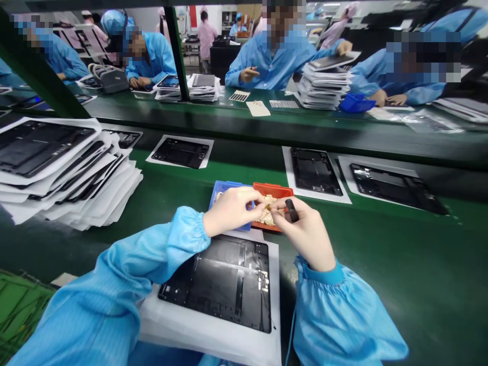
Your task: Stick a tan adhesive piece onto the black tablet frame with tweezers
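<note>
My left hand and my right hand meet above the far edge of a black tablet back panel that lies on a white foam sheet. Both hands pinch a small tan strip between their fingertips. My right hand also grips a short black tool against its fingers. Just behind the hands sit a small blue tray and a small red tray holding several tan pieces.
A tall stack of panels on white sheets stands at the left. More single panels lie along the belt behind. Across a green shelf, several people in blue coats work beside a stack of trays.
</note>
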